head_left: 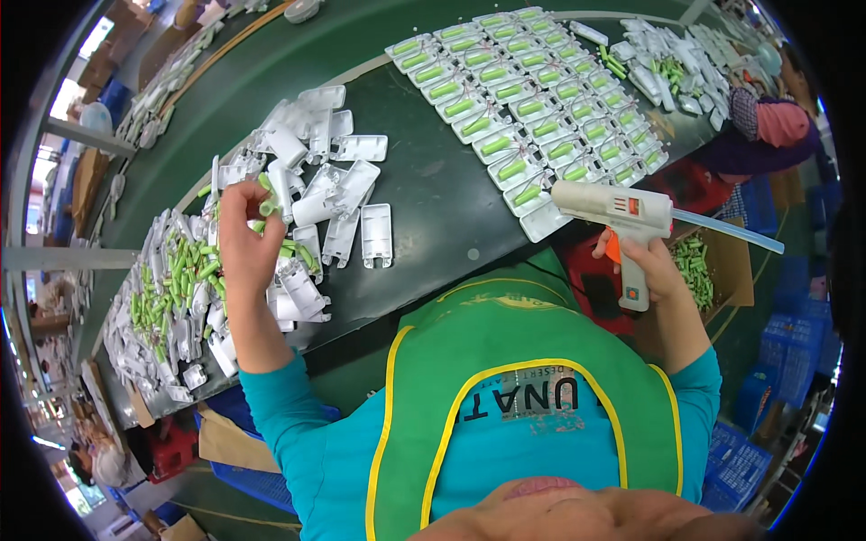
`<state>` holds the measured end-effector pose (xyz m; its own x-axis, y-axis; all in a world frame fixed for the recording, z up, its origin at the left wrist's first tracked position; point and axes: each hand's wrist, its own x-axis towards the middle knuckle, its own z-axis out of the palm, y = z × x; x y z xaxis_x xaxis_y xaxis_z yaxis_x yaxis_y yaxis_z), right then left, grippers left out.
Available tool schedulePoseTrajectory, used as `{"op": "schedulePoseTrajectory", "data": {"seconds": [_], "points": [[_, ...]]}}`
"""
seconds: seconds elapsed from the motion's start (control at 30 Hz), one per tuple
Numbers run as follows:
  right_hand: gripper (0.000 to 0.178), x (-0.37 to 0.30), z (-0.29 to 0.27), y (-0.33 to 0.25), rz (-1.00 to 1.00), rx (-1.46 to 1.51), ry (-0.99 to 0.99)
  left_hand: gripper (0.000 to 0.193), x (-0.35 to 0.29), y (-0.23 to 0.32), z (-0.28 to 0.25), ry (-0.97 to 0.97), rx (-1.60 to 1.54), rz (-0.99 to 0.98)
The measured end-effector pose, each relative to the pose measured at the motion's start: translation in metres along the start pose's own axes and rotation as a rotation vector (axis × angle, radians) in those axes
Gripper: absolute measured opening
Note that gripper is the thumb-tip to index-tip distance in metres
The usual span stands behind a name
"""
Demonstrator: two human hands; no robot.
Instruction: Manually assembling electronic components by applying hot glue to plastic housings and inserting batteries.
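Note:
My right hand (pixel 656 269) grips the handle of a white hot glue gun (pixel 591 200) with an orange trigger. A long translucent glue stick (pixel 732 231) juts from the gun's back end. Over the piles on the left, my left hand (pixel 245 243) is closed in a pinch on a small green battery (pixel 267 206). White plastic housings (pixel 336 194) lie loosely to the right of that hand. Below and left of it, green batteries (pixel 185 270) are heaped among more white parts. Beyond the gun's nozzle are rows of white housings (pixel 532 106), each fitted with a green battery and thin wires.
The dark green work table (pixel 433 216) curves across in front of me. Another person (pixel 776 126) sits at its far right, beside a heap of white parts (pixel 672 68). A cardboard box (pixel 729 266) of green batteries and blue crates (pixel 789 356) stand at the lower right.

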<state>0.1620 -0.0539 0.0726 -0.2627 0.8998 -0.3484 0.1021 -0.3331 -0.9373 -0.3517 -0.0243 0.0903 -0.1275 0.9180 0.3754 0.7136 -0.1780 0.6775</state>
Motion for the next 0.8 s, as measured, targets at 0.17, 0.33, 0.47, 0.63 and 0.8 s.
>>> {"op": "schedulePoseTrajectory", "data": {"seconds": [0.17,0.33,0.47,0.63,0.8], "points": [[0.039,0.003,0.000,0.003,0.012,-0.018,0.005,0.025,-0.025,0.019,0.088,-0.251,-0.911,-0.244],[0.038,0.008,0.001,0.003,0.030,-0.060,0.024,0.016,-0.062,0.040,0.177,-0.334,-0.519,-0.070],[0.035,0.009,-0.001,0.003,0.013,-0.102,0.015,0.022,-0.065,0.044,0.193,-0.322,-0.032,0.224],[0.032,0.010,-0.005,0.008,-0.046,-0.087,0.007,0.025,-0.061,0.041,0.194,-0.231,0.004,0.278],[0.032,0.009,-0.008,0.008,-0.024,-0.099,-0.014,0.030,-0.062,0.041,0.193,-0.233,0.082,0.295]]}}
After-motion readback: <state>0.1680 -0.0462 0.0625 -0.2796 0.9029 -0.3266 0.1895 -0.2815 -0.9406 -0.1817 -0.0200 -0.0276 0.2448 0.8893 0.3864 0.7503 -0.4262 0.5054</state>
